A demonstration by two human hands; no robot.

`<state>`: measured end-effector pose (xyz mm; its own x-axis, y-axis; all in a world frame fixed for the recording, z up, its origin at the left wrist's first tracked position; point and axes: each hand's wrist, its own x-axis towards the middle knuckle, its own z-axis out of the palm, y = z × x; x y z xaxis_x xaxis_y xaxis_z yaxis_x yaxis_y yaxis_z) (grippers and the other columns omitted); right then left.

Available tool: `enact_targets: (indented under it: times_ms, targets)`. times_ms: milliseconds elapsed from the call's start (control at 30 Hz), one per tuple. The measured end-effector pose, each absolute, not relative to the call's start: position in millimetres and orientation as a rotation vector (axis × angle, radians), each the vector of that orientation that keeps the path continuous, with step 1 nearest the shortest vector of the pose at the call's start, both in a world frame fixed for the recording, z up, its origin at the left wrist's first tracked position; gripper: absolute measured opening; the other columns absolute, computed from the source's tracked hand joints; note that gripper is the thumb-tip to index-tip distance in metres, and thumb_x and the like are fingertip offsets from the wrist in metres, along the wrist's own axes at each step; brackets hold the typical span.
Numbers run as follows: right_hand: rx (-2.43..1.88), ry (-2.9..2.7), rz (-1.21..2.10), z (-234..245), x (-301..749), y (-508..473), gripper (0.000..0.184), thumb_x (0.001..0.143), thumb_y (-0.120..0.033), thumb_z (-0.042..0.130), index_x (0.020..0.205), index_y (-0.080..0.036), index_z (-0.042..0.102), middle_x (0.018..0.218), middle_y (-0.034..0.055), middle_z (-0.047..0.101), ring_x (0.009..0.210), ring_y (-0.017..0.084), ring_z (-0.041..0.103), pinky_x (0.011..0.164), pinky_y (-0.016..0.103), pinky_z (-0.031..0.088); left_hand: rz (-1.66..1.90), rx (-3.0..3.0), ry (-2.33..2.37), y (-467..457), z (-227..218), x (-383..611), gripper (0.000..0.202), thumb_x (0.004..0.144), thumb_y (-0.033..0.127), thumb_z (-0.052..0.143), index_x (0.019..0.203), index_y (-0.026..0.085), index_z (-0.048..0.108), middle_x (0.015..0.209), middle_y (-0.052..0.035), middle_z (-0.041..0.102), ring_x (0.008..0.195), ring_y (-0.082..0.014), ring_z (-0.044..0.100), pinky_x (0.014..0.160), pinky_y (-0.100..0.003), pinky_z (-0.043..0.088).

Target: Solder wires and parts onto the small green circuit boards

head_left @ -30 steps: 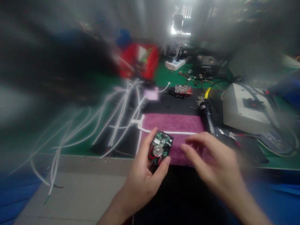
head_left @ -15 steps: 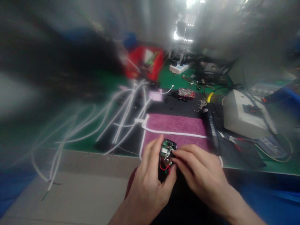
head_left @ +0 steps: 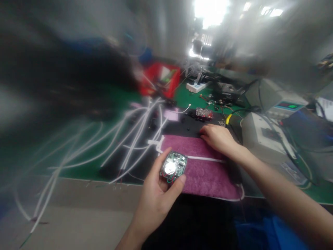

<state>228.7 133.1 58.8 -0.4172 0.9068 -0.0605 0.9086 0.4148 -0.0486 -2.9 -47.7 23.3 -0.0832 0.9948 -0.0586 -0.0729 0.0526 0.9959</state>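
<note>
My left hand is closed around a small device with an exposed green circuit board, its board side facing up. Bright glare covers a round part on the board, and thin red and green wires show at its lower edge. My right hand is away from the device, over the black mat at the far right edge of the purple towel. Its fingers are curled down and pressed together; whatever they hold is hidden. Close by lie a heap of small screws and a red box of small metal parts.
White cables spread over the left side and hang off the table edge. A red bin and a white power strip stand at the back. On the right are a grey box and a unit with a lit display.
My right hand has left the device and moved forward to the mat beyond the towel. My left hand still holds the device, now slightly further left and turned more toward me.
</note>
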Motion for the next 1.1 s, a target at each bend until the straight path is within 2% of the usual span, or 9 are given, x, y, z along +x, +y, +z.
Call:
enact_targets:
  times_ms: [100, 233, 433, 533, 700, 967, 1033, 1100]
  targets:
    - [1.654, 2.546, -0.11, 62, 232, 147, 0.03, 0.109, -0.039, 0.072, 0.126, -0.014, 0.07, 0.114, 0.0071, 0.07, 0.101, 0.019, 0.07, 0.094, 0.039, 0.063, 1.274, 1.092, 1.206, -33, 20, -7, 0.07, 0.097, 0.035, 0.077, 0.16, 0.025, 0.048, 0.147, -0.0142, 0.069, 0.121, -0.0278, 0.078, 0.106, -0.042, 0.066]
    - [1.776, 2.452, 0.042, 73, 242, 166, 0.032, 0.113, -0.041, 0.065, 0.133, -0.016, 0.068, 0.117, 0.0079, 0.07, 0.104, 0.02, 0.071, 0.097, 0.041, 0.063, 1.276, 1.058, 1.119, -26, 11, -11, 0.069, 0.097, 0.033, 0.078, 0.159, 0.025, 0.047, 0.143, -0.0149, 0.069, 0.119, -0.0284, 0.077, 0.102, -0.041, 0.067]
    - [1.767, 2.352, 0.274, 58, 235, 190, 0.031, 0.112, -0.041, 0.066, 0.128, -0.014, 0.069, 0.118, 0.0086, 0.069, 0.104, 0.021, 0.07, 0.096, 0.041, 0.062, 1.271, 0.991, 1.031, -34, 7, -10, 0.07, 0.098, 0.023, 0.076, 0.16, 0.033, 0.045, 0.154, -0.0125, 0.061, 0.126, -0.0277, 0.073, 0.111, -0.044, 0.063]
    - [1.752, 2.328, 0.342, 49, 232, 191, 0.029, 0.112, -0.04, 0.064, 0.122, -0.013, 0.07, 0.111, 0.0087, 0.07, 0.098, 0.021, 0.07, 0.091, 0.04, 0.062, 1.26, 0.954, 1.0, -36, 10, -8, 0.071, 0.097, 0.019, 0.076, 0.159, 0.035, 0.045, 0.151, -0.0102, 0.063, 0.118, -0.0241, 0.075, 0.108, -0.041, 0.064]
    - [1.771, 2.321, 0.418, 46, 232, 192, 0.029, 0.11, -0.041, 0.06, 0.11, -0.016, 0.075, 0.101, 0.0134, 0.073, 0.091, 0.031, 0.073, 0.078, 0.039, 0.057, 1.26, 0.97, 1.02, -36, 13, -6, 0.073, 0.096, 0.017, 0.075, 0.159, 0.038, 0.045, 0.147, -0.0056, 0.064, 0.108, -0.0199, 0.074, 0.1, -0.035, 0.067]
    - [1.81, 2.326, 0.427, 51, 227, 190, 0.034, 0.107, -0.041, 0.059, 0.108, -0.013, 0.077, 0.097, 0.0182, 0.074, 0.087, 0.036, 0.073, 0.074, 0.039, 0.053, 1.278, 0.941, 1.049, -35, 15, -3, 0.073, 0.095, 0.017, 0.079, 0.158, 0.034, 0.048, 0.145, -0.0058, 0.064, 0.11, -0.0176, 0.072, 0.098, -0.026, 0.064]
    - [1.842, 2.345, 0.412, 57, 227, 185, 0.036, 0.105, -0.042, 0.057, 0.108, -0.012, 0.078, 0.095, 0.0191, 0.073, 0.085, 0.036, 0.072, 0.073, 0.04, 0.052, 1.266, 0.895, 1.06, -33, 16, -3, 0.073, 0.094, 0.022, 0.083, 0.158, 0.031, 0.049, 0.143, -0.0063, 0.065, 0.109, -0.018, 0.073, 0.098, -0.027, 0.064]
    - [1.897, 2.379, 0.375, 65, 230, 175, 0.035, 0.103, -0.042, 0.059, 0.112, -0.014, 0.079, 0.095, 0.0175, 0.074, 0.084, 0.036, 0.072, 0.072, 0.039, 0.052, 1.257, 0.839, 1.052, -32, 17, -2, 0.073, 0.093, 0.028, 0.086, 0.156, 0.029, 0.05, 0.139, -0.0063, 0.067, 0.114, -0.0206, 0.074, 0.105, -0.031, 0.062]
